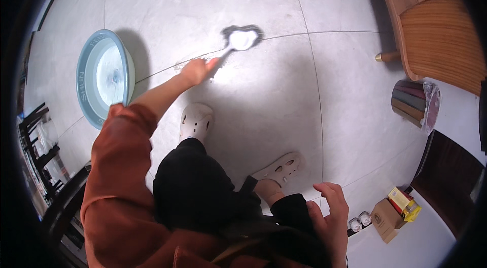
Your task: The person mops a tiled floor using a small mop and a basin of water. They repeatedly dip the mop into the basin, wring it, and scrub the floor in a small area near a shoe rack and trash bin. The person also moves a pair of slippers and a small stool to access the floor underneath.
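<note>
My left hand (198, 71) grips the handle of a white brush or scrubber (242, 39), whose head is blurred and rests on or just above the grey tiled floor. Dark bristles or a dark rim show around that head; which of them cannot be told. Small wet spots lie on the tiles near the handle. A blue plastic basin (125, 66) holding liquid stands left of my left arm. My right hand (330, 211) holds nothing, its fingers apart and half curled, beside my knee at the lower right.
Wooden furniture (437, 36) stands at the upper right, above a striped bin with a plastic liner (409, 102). A cardboard box (386, 216) with packets sits at the lower right. A dark rack (38, 142) holds things at the left edge. My clogs (196, 121) are on the floor.
</note>
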Motion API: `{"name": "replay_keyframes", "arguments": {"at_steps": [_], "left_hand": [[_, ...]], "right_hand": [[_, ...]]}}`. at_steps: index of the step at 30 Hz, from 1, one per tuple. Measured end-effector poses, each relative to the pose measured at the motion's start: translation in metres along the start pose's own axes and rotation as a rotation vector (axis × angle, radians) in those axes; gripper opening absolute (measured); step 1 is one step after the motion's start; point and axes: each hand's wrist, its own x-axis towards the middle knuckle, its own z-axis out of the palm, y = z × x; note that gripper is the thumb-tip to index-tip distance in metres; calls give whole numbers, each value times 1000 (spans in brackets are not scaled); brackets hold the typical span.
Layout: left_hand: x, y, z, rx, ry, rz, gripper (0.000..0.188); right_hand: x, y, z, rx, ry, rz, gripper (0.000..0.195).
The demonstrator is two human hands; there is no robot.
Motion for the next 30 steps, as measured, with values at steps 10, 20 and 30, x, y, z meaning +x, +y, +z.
{"name": "replay_keyframes", "arguments": {"at_steps": [10,20,30], "left_hand": [[30,77,-6,-36,-28,70,76],[30,86,5,-44,-56,-1,76],[-39,-53,5,-46,40,-175,75]], "right_hand": [[8,17,-7,-85,52,22,30],[14,6,-1,-92,2,-5,31],[11,5,1,-134,13,-11,30]]}}
